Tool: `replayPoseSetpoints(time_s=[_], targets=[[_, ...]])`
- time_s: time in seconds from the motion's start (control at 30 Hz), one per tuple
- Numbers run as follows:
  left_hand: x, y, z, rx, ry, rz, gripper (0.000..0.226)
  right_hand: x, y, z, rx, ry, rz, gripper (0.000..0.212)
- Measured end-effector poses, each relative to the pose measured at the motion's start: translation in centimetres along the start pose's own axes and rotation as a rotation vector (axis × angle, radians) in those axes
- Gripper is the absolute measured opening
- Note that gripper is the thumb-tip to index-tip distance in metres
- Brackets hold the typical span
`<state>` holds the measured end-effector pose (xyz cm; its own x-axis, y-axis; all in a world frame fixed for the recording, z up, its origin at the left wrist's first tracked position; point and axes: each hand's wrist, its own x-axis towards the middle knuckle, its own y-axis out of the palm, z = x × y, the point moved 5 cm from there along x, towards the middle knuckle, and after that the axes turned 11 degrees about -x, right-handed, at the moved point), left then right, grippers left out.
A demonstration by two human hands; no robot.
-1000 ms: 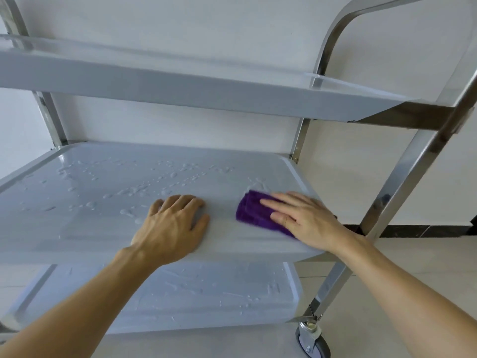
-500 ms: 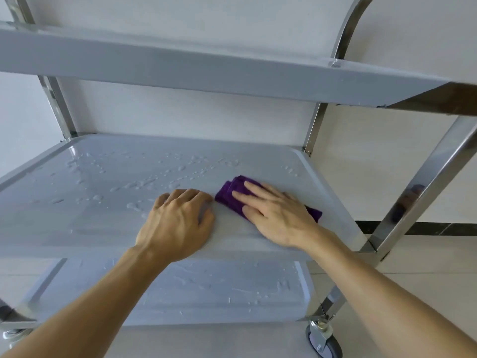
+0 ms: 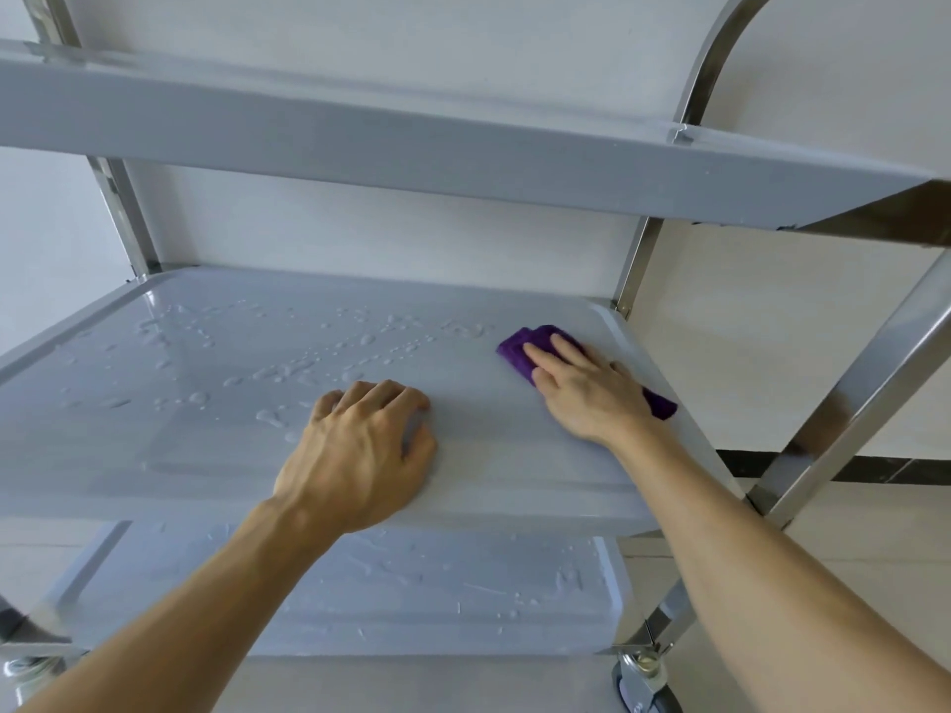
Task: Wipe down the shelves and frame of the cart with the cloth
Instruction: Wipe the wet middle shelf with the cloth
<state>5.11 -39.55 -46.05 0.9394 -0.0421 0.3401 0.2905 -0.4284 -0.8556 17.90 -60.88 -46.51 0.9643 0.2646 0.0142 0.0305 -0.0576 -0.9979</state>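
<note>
Two hands work the middle shelf [image 3: 257, 429]: the right hand [image 3: 581, 388], fingers flat on the purple cloth [image 3: 520, 347], has swept it rightward to the far corner, the left hand [image 3: 360, 455] bracing, droplets remaining leftward.

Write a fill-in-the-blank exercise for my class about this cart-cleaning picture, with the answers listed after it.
1. The right hand presses a cloth whose colour is ____.
2. The left hand rests on the ____ shelf of the cart.
3. Left of the cloth, that shelf is dotted with water ____.
4. At the bottom right corner, the cart frame stands on a caster ____.

Answers: purple; middle; droplets; wheel
</note>
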Motion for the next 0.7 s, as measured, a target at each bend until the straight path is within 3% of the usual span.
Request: replayPoseSetpoints(time_s=[0.2, 0.3, 0.53, 0.7], targets=[[0.0, -0.1, -0.1, -0.002, 0.003, 0.003, 0.044, -6.7, 0.6, 1.5, 0.055, -0.355, -0.021, 0.041], [0.0, -0.1, -0.1, -0.007, 0.005, -0.006, 0.042, -5.8, 0.4, -1.6, 0.077, -0.294, 0.04, 0.039], [0.2, 0.1, -0.1, 0.002, -0.005, -0.002, 0.042, 3.3, 0.6, -6.8, -0.053, 0.106, -0.013, 0.049], [0.3, 0.2, 0.3, -0.012, -0.011, -0.001, 0.041, 6.4, 0.6, -1.4, -0.018, 0.046, -0.009, 0.05]])
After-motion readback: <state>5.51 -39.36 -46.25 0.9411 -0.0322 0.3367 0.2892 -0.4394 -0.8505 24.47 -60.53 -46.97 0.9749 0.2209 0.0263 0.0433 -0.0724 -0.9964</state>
